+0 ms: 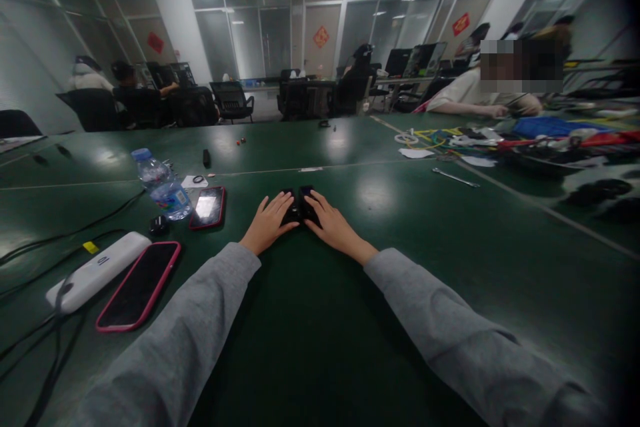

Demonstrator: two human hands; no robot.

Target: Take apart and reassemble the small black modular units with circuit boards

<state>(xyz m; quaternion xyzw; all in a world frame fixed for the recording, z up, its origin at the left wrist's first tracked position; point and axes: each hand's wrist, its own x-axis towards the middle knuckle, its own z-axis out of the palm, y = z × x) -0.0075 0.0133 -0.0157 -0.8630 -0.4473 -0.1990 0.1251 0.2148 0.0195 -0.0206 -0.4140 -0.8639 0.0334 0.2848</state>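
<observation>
My left hand [270,219] rests over a small black object [291,215] on the green table. Its fingers curve across the top and its thumb lies along the near side. A second small black object [307,194] sits close beside it, gripped in the same way by my right hand [331,223]. Most of both objects is covered by my fingers, so I cannot make out their kind. The hands meet near the middle of the table, thumbs almost touching.
To the left are a phone [208,207], a water bottle [163,185], a pink-cased phone [140,285], a white power bank [100,272] and black cables. A wrench [455,178] lies right, near tangled cables [430,139]. Another person sits across at the far right.
</observation>
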